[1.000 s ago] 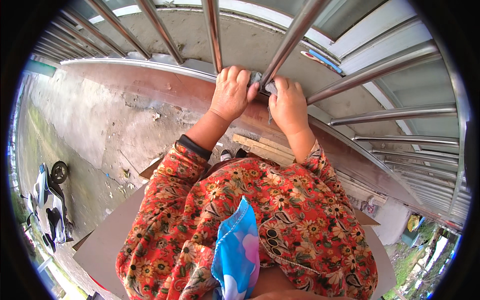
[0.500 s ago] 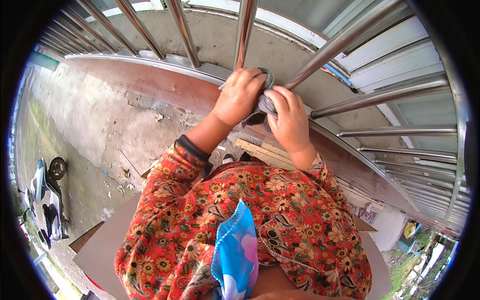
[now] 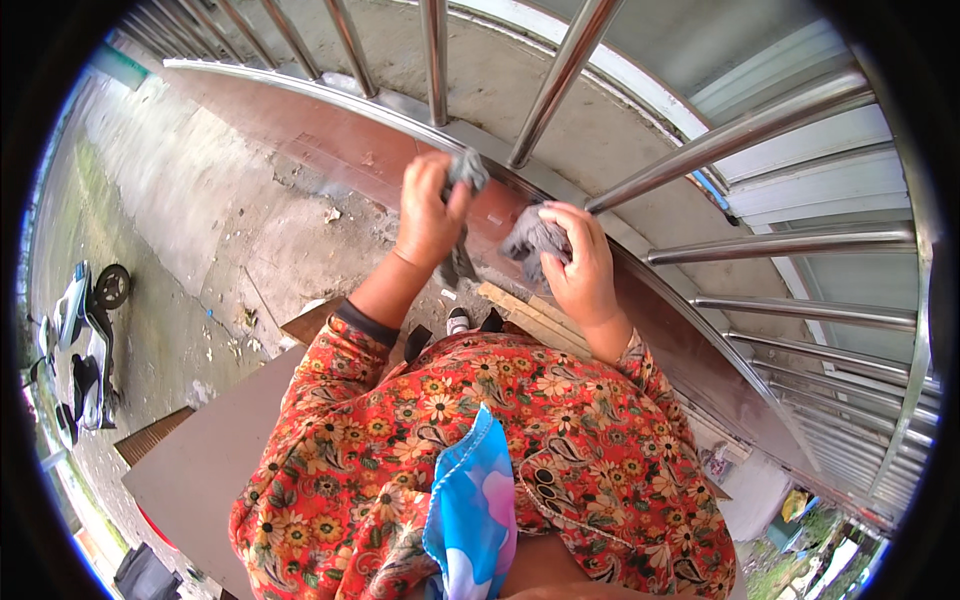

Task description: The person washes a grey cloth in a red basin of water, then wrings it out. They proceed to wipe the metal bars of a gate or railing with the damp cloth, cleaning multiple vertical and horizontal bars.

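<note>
A light grey rag (image 3: pixel 468 171) is bunched between the thumb and fingers of my left hand (image 3: pixel 424 222). Dark cloth (image 3: pixel 459 262) dangles below that wrist. My right hand (image 3: pixel 583 265) grips a crumpled darker grey rag (image 3: pixel 536 238), its fingers curled over the top. A gap lies between the hands, and whether the cloths join is hidden. Both hands are in front of a shiny metal railing bar (image 3: pixel 562 85), apart from it. The bar rises from a ledge with a reddish-brown face (image 3: pixel 370 150).
More metal bars (image 3: pixel 785 243) run along both sides, with a wall and window frames behind. Wooden boards (image 3: pixel 535 318) lie below my hands, near my shoe (image 3: pixel 457 321). A grey flat panel (image 3: pixel 215 450) lies at lower left. A scooter (image 3: pixel 88 345) stands farther left on concrete ground.
My hands were together with grey cloth around the foot of a bar. They have come off it and moved apart, the left one leftward. The view has shifted along the railing.
</note>
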Available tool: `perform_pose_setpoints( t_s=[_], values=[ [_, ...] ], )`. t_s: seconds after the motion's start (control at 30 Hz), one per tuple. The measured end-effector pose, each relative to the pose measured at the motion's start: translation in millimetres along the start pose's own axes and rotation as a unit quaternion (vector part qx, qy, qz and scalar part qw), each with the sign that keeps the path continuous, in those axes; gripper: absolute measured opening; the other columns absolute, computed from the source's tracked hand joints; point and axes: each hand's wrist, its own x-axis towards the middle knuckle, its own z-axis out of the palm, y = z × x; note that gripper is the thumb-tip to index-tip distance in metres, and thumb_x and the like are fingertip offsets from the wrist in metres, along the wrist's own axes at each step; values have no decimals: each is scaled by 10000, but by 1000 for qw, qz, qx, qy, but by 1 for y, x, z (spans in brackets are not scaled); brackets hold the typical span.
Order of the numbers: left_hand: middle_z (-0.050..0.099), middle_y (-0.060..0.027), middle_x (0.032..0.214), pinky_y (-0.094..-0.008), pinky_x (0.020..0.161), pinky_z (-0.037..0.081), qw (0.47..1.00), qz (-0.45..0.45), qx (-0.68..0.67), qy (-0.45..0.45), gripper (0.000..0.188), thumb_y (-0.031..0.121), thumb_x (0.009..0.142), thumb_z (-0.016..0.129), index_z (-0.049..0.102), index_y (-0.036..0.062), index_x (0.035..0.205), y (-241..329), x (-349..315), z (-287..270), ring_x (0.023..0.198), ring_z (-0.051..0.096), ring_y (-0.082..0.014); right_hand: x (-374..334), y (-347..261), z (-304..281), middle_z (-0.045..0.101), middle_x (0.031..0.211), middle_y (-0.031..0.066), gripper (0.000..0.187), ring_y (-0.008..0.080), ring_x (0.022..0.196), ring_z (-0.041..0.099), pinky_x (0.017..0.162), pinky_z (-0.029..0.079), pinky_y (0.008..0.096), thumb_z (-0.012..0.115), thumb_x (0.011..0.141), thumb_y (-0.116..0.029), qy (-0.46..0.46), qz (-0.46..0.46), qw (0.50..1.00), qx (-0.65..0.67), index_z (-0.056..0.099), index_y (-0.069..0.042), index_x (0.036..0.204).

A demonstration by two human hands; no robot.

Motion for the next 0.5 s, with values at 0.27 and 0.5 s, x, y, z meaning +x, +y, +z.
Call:
perform_pose_setpoints(
  t_s=[0.27,0.5],
  values=[
    [602,-140,1039,-348,858,469,984,-150,5,98,251,102,885,620,603,-3,1112,-6,2,-30,931,594,-270,56,-6,27,604,1150,84,508,325,1004,575,882,481,413,680,681,38,-26,-101,995,6,579,-112,1155],
    [598,-142,1048,-343,873,465,980,-153,0,126,282,121,876,627,597,-29,1114,-17,13,-40,969,593,-269,58,-4,36,635,1080,128,417,341,1013,590,915,468,406,639,727,40,-56,-62,991,103,583,-56,1129]
  ],
)
